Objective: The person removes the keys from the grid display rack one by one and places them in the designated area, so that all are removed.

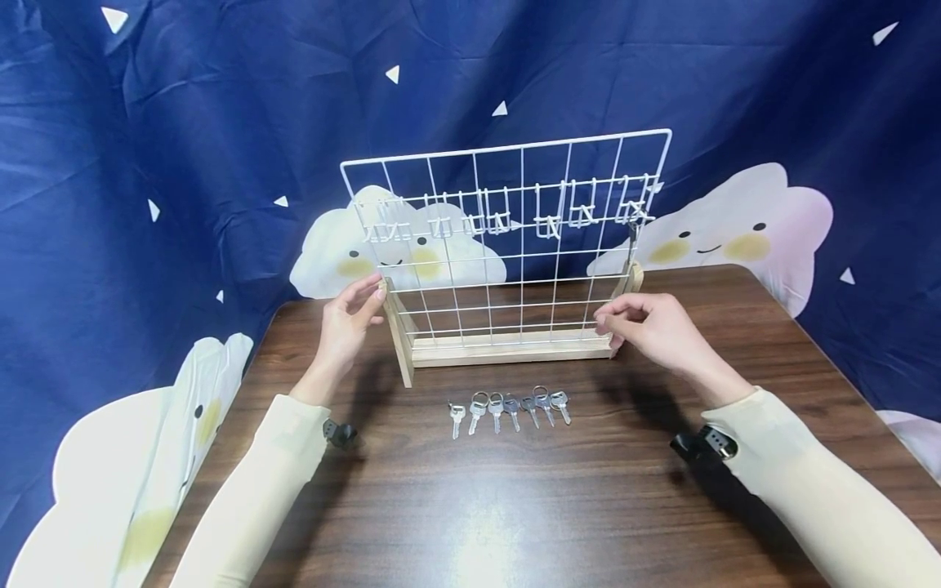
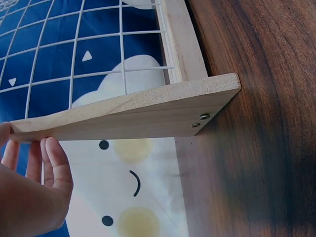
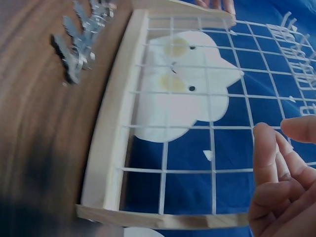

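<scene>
A white wire grid rack (image 1: 522, 255) with wooden side pieces stands on the table, several white hooks (image 1: 547, 224) clipped across its upper part. My left hand (image 1: 351, 317) holds the top of the left wooden side piece (image 2: 123, 116), thumb on one face and fingertips on the other. In front of the grid's lower right part is my right hand (image 1: 647, 322), nothing between its loosely bent fingers; the right wrist view shows thumb and fingertips (image 3: 265, 140) apart. Several silver keys (image 1: 512, 408), some with rings, lie in a row before the rack. A dark, thin key-like piece (image 1: 633, 237) hangs at the rightmost hook.
The brown wood-grain table (image 1: 412, 498) carries the rack near its back edge. Behind it hangs a dark blue curtain (image 1: 243, 106) with clouds and white triangles. A wooden bar (image 1: 507, 353) joins the rack's two side pieces at the bottom.
</scene>
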Demonstrator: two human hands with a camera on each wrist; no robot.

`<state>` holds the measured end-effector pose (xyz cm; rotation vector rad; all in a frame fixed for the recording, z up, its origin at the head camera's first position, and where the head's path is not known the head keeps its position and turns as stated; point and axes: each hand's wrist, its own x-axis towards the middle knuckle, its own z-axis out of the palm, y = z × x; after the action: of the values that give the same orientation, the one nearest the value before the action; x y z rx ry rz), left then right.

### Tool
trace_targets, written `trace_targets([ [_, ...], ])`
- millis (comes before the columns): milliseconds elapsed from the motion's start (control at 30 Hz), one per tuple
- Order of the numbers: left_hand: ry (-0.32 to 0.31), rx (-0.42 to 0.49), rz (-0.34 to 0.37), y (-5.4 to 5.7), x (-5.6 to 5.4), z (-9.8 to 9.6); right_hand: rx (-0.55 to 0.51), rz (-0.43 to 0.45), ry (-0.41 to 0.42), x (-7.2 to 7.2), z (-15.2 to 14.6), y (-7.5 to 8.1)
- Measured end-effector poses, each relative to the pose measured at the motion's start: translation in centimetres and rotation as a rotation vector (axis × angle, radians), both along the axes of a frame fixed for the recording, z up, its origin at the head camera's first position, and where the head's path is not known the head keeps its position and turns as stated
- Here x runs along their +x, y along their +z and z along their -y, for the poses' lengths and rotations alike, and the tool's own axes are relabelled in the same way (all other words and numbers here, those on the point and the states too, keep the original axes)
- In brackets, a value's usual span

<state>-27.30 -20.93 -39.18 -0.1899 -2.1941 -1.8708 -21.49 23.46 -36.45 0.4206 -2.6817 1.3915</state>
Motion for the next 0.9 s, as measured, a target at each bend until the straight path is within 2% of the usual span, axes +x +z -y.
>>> trace_targets([
  [200,-0.002,0.003,0.002,-0.1,0.0,0.1,-0.108,-0.051,-0.037,-0.2,-0.7,1.4],
  [367,0.004,-0.004,0.008,0.0,0.1,0.1,-0.15,-0.088,-0.107,-0.4,-1.1,2.5],
  [533,0.007,-0.006,0.001,-0.1,0.1,0.0,-0.239,-0.129,-0.149,-0.7,-1.3,3.5],
  [767,0.01,-0.004,-0.004,-0.2,0.0,0.0,-0.201,-0.138,-0.209,-1.2,-2.0,4.0],
  [900,0.015,-0.007,-0.003,0.0,0.0,0.0,-0.225,-0.132,-0.216,-1.3,-2.2,4.2],
])
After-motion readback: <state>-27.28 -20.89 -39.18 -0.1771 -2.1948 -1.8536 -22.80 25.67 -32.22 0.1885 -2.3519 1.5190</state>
